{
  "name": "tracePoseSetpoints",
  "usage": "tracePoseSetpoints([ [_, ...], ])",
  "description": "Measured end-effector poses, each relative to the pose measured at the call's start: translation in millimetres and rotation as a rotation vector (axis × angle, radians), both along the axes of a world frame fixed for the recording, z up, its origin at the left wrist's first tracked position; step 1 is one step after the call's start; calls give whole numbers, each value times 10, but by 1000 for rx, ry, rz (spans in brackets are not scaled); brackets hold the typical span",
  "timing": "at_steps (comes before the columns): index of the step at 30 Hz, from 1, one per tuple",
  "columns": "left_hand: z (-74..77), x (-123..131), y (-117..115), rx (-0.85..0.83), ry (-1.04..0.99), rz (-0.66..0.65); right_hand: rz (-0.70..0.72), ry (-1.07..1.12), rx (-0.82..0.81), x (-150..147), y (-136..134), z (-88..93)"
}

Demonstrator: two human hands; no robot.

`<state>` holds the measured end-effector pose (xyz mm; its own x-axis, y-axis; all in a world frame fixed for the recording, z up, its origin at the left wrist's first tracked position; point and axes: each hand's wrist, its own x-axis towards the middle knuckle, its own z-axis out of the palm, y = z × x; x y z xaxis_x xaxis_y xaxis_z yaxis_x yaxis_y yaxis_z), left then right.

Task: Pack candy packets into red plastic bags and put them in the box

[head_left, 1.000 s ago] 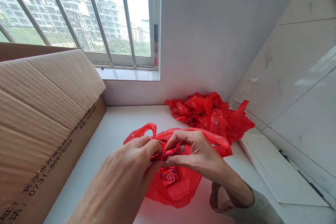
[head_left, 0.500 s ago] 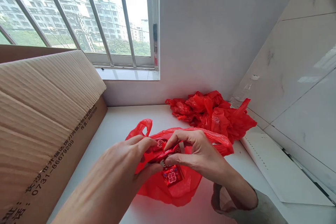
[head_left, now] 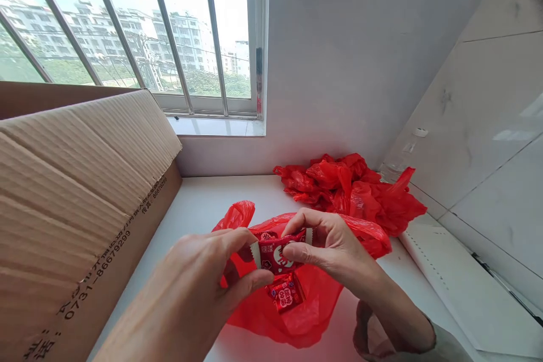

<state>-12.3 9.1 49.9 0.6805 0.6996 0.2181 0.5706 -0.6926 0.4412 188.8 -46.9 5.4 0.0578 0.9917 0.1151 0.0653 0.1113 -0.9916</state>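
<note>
A small red snack packet (head_left: 274,257) with white crimped ends and white lettering is held up over an open red plastic bag (head_left: 292,322). My right hand (head_left: 331,240) is closed on its right part, thumb across the printed front. At the left end, my left hand (head_left: 216,266) has its index finger by the upper corner and its thumb along the lower edge; its other fingers are partly hidden. Below lies another red packet (head_left: 287,293) on the bag, and part of a further red packet (head_left: 268,236) shows behind the held one.
A large open cardboard box (head_left: 97,181) stands at the left. Crumpled red plastic bags (head_left: 348,184) lie against the back wall, near a clear bottle (head_left: 401,161). A flat white panel (head_left: 470,288) lies on the white table (head_left: 199,198) at the right, below a barred window (head_left: 169,39).
The held packet has turned so that its printed front faces me. My left thumb and index finger have spread farther apart around its left end. The view has shifted slightly.
</note>
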Motion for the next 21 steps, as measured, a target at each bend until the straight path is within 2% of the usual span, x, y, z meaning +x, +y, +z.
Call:
tracePoseSetpoints([
  [2,0,29,40,-31,7,-28,22,41,-13,-5,1,4],
  [8,58,70,96,-97,201,8,23,84,-27,-2,43,-24],
  [15,43,89,105,-222,118,-108,62,54,-24,67,59,-28],
  [21,39,128,130,-237,59,-87,25,104,-26,94,72,-59],
])
